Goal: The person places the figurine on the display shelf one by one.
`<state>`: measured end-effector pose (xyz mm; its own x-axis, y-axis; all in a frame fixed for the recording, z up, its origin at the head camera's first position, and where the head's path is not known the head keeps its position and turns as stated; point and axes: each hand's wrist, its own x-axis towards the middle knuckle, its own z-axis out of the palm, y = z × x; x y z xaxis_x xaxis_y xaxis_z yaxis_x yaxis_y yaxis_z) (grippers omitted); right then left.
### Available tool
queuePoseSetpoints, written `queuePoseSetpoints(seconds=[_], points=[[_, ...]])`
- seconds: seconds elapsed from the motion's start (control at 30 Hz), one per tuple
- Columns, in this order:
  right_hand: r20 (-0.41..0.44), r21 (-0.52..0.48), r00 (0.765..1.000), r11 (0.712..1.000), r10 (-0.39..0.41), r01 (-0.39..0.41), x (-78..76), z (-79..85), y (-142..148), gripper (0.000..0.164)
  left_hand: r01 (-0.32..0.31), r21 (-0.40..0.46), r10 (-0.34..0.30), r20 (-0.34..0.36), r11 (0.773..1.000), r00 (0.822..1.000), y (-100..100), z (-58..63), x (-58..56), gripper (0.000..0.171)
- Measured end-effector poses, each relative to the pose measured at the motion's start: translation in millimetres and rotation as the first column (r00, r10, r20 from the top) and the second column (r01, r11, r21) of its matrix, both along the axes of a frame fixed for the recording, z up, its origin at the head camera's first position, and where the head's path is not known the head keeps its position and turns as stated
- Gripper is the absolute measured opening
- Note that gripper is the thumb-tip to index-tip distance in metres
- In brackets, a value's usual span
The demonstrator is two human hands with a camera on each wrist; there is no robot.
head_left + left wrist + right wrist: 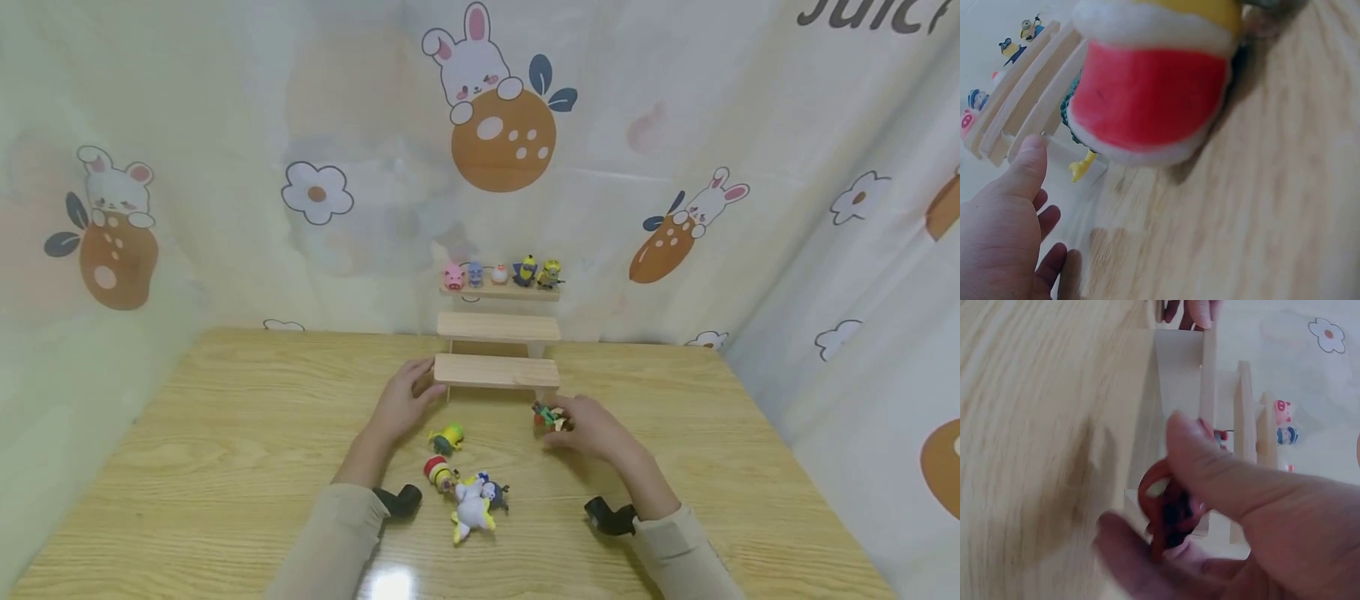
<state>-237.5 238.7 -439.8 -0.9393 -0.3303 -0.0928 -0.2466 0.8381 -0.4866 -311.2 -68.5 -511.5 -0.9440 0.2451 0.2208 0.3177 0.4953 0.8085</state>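
Right hand [594,427] pinches small green-and-red plastic-looking figurine [549,416], just in front of lowest pale wooden plank step's [497,371] right end, nearer than left hand [403,400], fingers loose at opposite end.

You are in a curtained-off tabletop corner, laid out like a play or display set; whether it belongs to a home or a studio, you cannot tell. Pale cream fabric curtains [375,225] printed with white rabbits and orange fruit fill the top and both sides of the frame, behind a glossy yellow wood-grain table [247,425] and a three-step light wooden rack [497,371] at centre.
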Motion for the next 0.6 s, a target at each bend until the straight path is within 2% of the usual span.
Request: queuePoseSetpoints(seconds=[0.17, 0.4, 0.53, 0.6], points=[[0.004, -0.103, 1.0, 0.995, 0.003, -0.002, -1.7, 3.3, -1, 0.049, -0.003, -0.01, 0.003, 0.0, 1.0, 1.0, 0, 0.7, -0.4, 0.063], [-0.011, -0.249, 0.996, 0.965, -0.086, 0.081, -0.5, 8.5, -7, 0.041, 0.009, -0.003, -0.009, -0.001, 1.0, 1.0, 0, -1.7, -1.4, 0.063], [0.044, -0.349, 0.993, 0.93, -0.106, 0.115, -1.0, 10.8, -8, 0.041, 0.008, -0.008, -0.008, -0.002, 1.0, 1.0, 0, -1.3, -1.1, 0.063], [0.09, -0.416, 0.991, 0.901, -0.096, 0.125, -1.8, 10.5, -8, 0.043, 0.001, -0.011, -0.001, -0.001, 1.0, 1.0, 0, -0.5, -0.5, 0.063]])
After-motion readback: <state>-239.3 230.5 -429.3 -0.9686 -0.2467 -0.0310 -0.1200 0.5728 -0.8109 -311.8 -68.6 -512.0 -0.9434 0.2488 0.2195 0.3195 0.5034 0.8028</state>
